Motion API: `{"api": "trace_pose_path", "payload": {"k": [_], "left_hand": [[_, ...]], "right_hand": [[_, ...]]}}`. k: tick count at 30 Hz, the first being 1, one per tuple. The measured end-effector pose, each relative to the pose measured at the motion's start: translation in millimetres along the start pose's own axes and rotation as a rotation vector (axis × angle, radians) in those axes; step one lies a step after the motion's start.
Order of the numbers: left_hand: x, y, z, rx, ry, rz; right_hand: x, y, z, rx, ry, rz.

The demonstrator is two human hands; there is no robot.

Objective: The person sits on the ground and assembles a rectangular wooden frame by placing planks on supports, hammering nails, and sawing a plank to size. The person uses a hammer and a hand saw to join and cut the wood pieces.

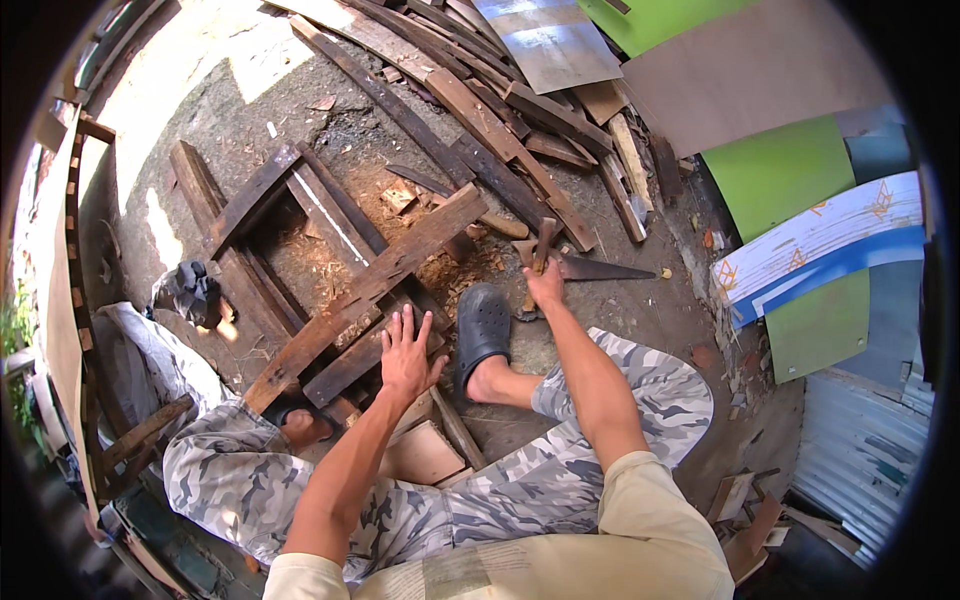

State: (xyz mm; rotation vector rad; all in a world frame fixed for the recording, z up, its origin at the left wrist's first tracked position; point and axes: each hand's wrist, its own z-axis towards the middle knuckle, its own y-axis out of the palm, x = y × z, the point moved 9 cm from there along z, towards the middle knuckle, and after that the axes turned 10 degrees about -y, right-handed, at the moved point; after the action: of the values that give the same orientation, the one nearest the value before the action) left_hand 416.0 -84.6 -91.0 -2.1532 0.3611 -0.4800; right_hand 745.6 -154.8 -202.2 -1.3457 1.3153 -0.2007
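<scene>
My left hand (405,355) has its fingers spread over a long brown wooden beam (400,258) that lies slantwise across other timbers. Whether its fingertips press on the wood or hover just above, I cannot tell. To the right, my right hand (546,283) reaches down to the ground with its fingers around a wooden-handled tool (545,235), whose exact kind is partly hidden. A handsaw's dark tapering blade (605,269) lies beside that hand, pointing right. Beneath the beam, a shorter dark wood block (345,372) sits close to my left hand.
Crossed timbers (255,200) lie at left, with sawdust (450,275) by the beam. Long planks (480,110) are piled at the far side. Green and white sheets (790,170) lean at right. My foot in a dark clog (483,325) stands between my hands.
</scene>
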Motion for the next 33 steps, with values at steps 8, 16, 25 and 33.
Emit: {"api": "trace_pose_path", "payload": {"k": [8,16,25,33], "left_hand": [[-12.6,-9.8,16.0,-0.060,-0.012,-0.130],[-9.6,-1.7,19.3,-0.165,-0.011,-0.084],[-25.8,4.1,17.0,-0.193,-0.029,-0.151],[-32.4,-2.2,10.7,-0.103,0.028,-0.194]], "right_hand": [[-72.0,35.6,-20.3,-0.254,-0.301,-0.110],[-33.2,28.1,14.3,-0.147,-0.041,-0.178],[-73.4,34.8,-14.1,-0.425,-0.266,-0.651],[-149.1,-69.1,15.0,-0.241,-0.317,-0.637]]}}
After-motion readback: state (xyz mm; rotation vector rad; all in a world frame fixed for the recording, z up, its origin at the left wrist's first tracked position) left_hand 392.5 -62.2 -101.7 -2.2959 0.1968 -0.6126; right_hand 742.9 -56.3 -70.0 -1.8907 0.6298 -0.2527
